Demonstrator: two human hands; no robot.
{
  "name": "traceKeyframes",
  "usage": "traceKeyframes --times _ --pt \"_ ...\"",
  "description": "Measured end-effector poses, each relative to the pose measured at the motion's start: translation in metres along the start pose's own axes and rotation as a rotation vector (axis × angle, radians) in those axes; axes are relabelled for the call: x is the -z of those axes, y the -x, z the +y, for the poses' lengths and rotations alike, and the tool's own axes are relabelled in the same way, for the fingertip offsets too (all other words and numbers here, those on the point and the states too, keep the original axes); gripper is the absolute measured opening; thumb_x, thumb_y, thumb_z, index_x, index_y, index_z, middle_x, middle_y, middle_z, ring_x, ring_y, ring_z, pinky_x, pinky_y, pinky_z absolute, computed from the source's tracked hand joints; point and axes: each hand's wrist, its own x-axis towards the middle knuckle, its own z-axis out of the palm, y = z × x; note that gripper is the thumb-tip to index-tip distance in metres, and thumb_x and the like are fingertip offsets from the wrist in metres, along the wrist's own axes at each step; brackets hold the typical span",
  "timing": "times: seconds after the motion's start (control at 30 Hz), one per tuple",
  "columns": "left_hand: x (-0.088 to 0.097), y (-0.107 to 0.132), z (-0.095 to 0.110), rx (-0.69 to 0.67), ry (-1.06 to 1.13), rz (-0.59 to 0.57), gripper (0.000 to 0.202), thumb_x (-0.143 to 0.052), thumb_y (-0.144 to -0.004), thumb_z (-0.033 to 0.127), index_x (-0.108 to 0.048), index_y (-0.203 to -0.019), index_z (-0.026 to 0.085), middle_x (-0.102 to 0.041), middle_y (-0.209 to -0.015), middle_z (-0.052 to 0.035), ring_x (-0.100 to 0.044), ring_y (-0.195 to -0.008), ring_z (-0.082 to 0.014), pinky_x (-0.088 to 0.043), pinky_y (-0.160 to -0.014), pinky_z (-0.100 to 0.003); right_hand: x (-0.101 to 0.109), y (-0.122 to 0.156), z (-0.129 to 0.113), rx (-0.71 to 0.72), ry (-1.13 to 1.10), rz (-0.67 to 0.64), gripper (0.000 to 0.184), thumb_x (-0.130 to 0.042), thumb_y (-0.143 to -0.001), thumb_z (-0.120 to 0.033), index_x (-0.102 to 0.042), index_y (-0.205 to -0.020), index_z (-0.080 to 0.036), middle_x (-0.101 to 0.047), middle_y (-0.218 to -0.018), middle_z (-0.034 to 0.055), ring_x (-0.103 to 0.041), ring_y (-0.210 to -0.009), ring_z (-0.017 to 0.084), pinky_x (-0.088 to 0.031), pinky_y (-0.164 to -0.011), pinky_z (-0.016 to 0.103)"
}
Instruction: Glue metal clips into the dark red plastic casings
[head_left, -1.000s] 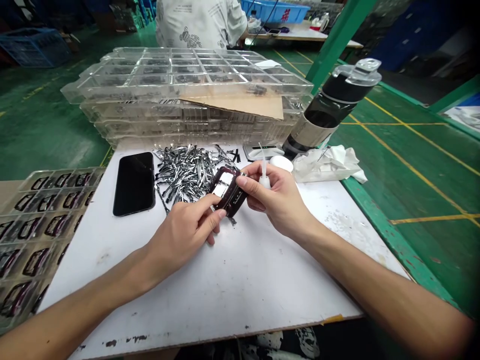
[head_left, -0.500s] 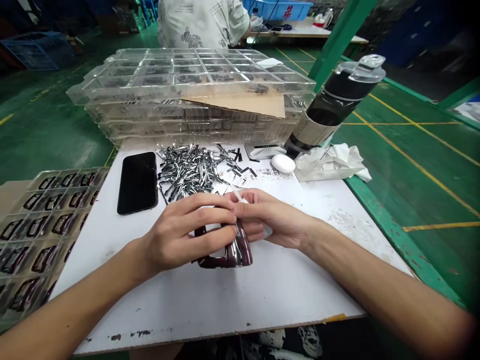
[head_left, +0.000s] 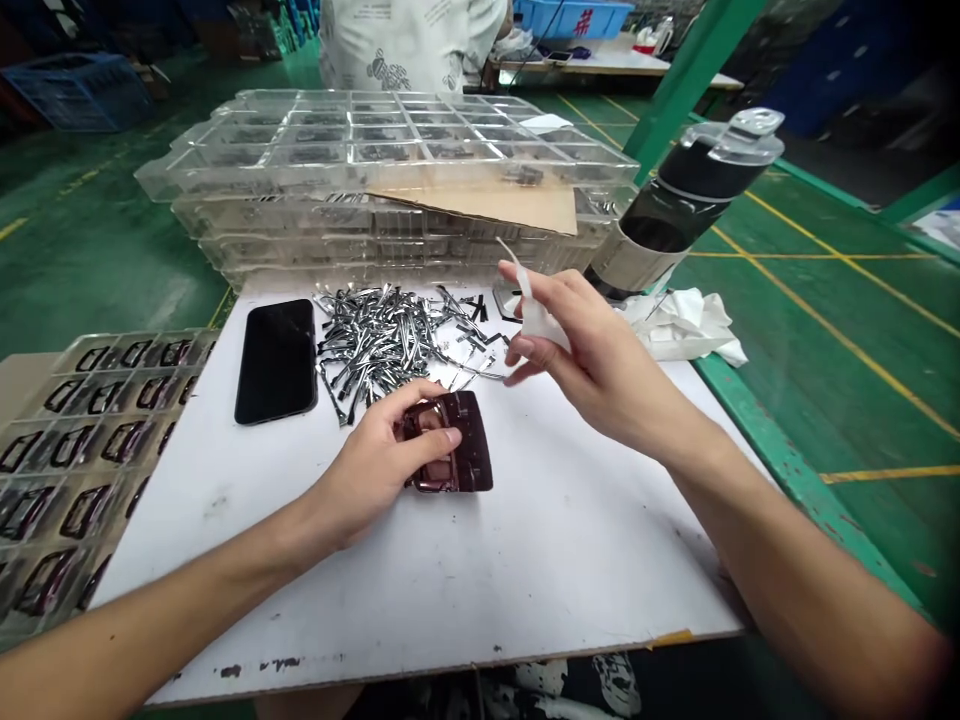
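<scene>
My left hand (head_left: 394, 440) grips a dark red glossy plastic frame piece (head_left: 474, 450), with the thumb lying across it and the other fingers mostly hidden beneath. Its flat, darker face is turned up, above the white board. To the right, raised off the board, my right hand (head_left: 592, 350) holds a small white squeeze bottle (head_left: 538, 318) against its fingers. The bottle's thin nozzle points up and left; thumb and index fingertips are spread apart. Just beyond my left hand lies a heap of shiny silver and black strips (head_left: 382, 335).
A black phone (head_left: 276, 362) lies left of the heap. Stacked clear compartment trays (head_left: 375, 225) stand behind, with cardboard (head_left: 487, 205) on them. A bottle (head_left: 667, 215) and crumpled tissue (head_left: 690, 325) sit at right. A tray of frame pieces (head_left: 97, 440) is at left. Another person (head_left: 397, 45) is beyond.
My right hand has moved up and right, away from the frame piece, with the squeeze bottle. My left hand has turned the piece over, shifting it slightly up, and its dark flat face now shows.
</scene>
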Motion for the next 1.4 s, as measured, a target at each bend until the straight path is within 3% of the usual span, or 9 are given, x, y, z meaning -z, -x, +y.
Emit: traceKeyframes --times 0.07,0.17,0.23,0.3,0.4,0.5,0.63,0.87,1.4 --pt "0.001 -0.001 -0.001 0.036 0.016 0.003 0.025 -0.076 -0.084 0.024 -0.057 -0.099 0.021 -0.055 -0.077 0.0059 -0.058 -0.063 -0.0090 -0.053 -0.059 -0.021 -0.001 0.002 -0.004 -0.043 -0.070 0.037 0.043 -0.058 -0.100 -0.031 -0.057 -0.142 -0.034 -0.049 -0.115 0.0070 -0.059 -0.070 0.014 -0.058 -0.054 0.030" --pt "0.002 -0.004 -0.004 0.040 -0.005 -0.006 0.022 -0.075 -0.085 0.023 -0.056 -0.095 0.020 -0.053 -0.073 0.0068 -0.058 -0.060 -0.0088 -0.050 -0.055 -0.020 -0.003 0.003 -0.013 -0.063 -0.139 0.179 0.025 -0.066 -0.096 -0.035 -0.073 -0.120 -0.031 -0.057 -0.104 0.0054 -0.052 -0.056 0.010 -0.044 -0.043 0.027" --pt "0.004 -0.005 -0.006 0.020 -0.021 -0.027 0.018 -0.072 -0.087 0.022 -0.055 -0.092 0.019 -0.054 -0.068 0.0073 -0.059 -0.057 -0.0089 -0.050 -0.053 -0.020 -0.004 0.003 -0.017 -0.089 -0.219 0.271 0.021 -0.077 -0.088 -0.032 -0.075 -0.108 -0.029 -0.063 -0.098 0.0048 -0.054 -0.060 0.012 -0.043 -0.045 0.028" --pt "0.004 -0.006 -0.007 0.014 -0.035 -0.035 0.017 -0.070 -0.088 0.021 -0.054 -0.090 0.020 -0.056 -0.066 0.0073 -0.061 -0.055 -0.0099 -0.053 -0.053 -0.021 -0.006 0.003 -0.018 -0.104 -0.338 0.312 0.026 -0.088 -0.076 -0.028 -0.074 -0.098 -0.027 -0.067 -0.096 0.0042 -0.060 -0.071 0.016 -0.048 -0.053 0.029" --pt "0.004 -0.006 -0.006 0.042 -0.037 -0.024 0.017 -0.070 -0.087 0.021 -0.054 -0.094 0.021 -0.061 -0.067 0.0062 -0.067 -0.057 -0.0148 -0.063 -0.057 -0.032 -0.012 0.001 -0.014 -0.101 -0.489 0.291 0.025 -0.090 -0.074 -0.032 -0.071 -0.088 -0.024 -0.069 -0.093 0.0041 -0.061 -0.073 0.017 -0.050 -0.055 0.030" --pt "0.004 -0.005 -0.004 0.058 -0.025 -0.025 0.018 -0.070 -0.087 0.022 -0.055 -0.097 0.022 -0.060 -0.065 0.0063 -0.068 -0.058 -0.0173 -0.066 -0.058 -0.040 -0.020 0.002 -0.010 -0.115 -0.536 0.279 0.022 -0.081 -0.083 -0.040 -0.069 -0.088 -0.023 -0.070 -0.087 0.0032 -0.056 -0.059 0.013 -0.043 -0.046 0.028" --pt "0.003 -0.003 -0.002 0.067 -0.042 -0.009 0.018 -0.069 -0.087 0.023 -0.053 -0.096 0.022 -0.060 -0.064 0.0052 -0.072 -0.062 -0.0199 -0.064 -0.052 -0.033 -0.027 0.003 -0.007 -0.116 -0.556 0.246 0.021 -0.079 -0.085 -0.039 -0.067 -0.086 -0.023 -0.068 -0.079 0.0012 -0.058 -0.058 0.014 -0.045 -0.045 0.027" --pt "0.002 -0.003 -0.002 0.065 -0.067 -0.026 0.020 -0.067 -0.089 0.025 -0.050 -0.099 0.022 -0.067 -0.069 0.0016 -0.075 -0.061 -0.0233 -0.059 -0.045 -0.027 -0.030 0.005 -0.007 -0.157 -0.546 0.221 0.025 -0.081 -0.083 -0.041 -0.067 -0.088 -0.022 -0.070 -0.082 0.0034 -0.061 -0.062 0.015 -0.045 -0.045 0.027" --pt "0.003 -0.002 -0.002 0.070 -0.084 -0.032 0.018 -0.066 -0.090 0.025 -0.051 -0.099 0.023 -0.068 -0.069 0.0010 -0.076 -0.062 -0.0250 -0.057 -0.042 -0.026 -0.031 0.006 -0.007 -0.146 -0.536 0.231 0.024 -0.080 -0.084 -0.042 -0.067 -0.087 -0.022 -0.069 -0.079 0.0024 -0.059 -0.060 0.014 -0.045 -0.046 0.027"
